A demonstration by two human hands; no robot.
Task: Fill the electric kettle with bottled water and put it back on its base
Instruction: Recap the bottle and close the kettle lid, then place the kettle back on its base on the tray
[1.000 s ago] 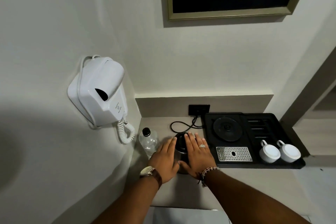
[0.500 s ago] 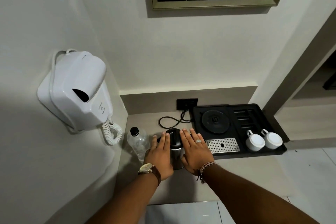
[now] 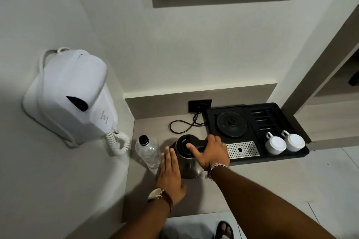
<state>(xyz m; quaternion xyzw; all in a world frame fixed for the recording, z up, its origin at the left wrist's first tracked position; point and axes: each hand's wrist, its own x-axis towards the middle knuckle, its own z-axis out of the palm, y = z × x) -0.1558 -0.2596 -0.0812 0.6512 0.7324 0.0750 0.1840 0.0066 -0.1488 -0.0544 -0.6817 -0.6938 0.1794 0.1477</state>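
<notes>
The steel electric kettle (image 3: 189,165) with a black lid stands on the grey counter, left of the black tray. My right hand (image 3: 210,153) wraps the kettle's black handle, thumb resting on the lid. Flat against the kettle's left side lies my left hand (image 3: 171,175), fingers straight. A clear water bottle (image 3: 148,151) with a black cap stands upright just left of the kettle. The round black kettle base (image 3: 232,124) sits bare in the tray's back left corner.
The black tray (image 3: 287,158) also holds a metal drip grid (image 3: 242,149) and two upturned white cups (image 3: 275,144). A power cord (image 3: 181,125) loops from the wall socket (image 3: 200,105). A white wall hairdryer (image 3: 71,97) hangs left. The counter edge (image 3: 174,216) is near me.
My right hand has moved from the kettle's right side onto its handle and lid. My left hand slid lower along the kettle. The camera tilted down and closer.
</notes>
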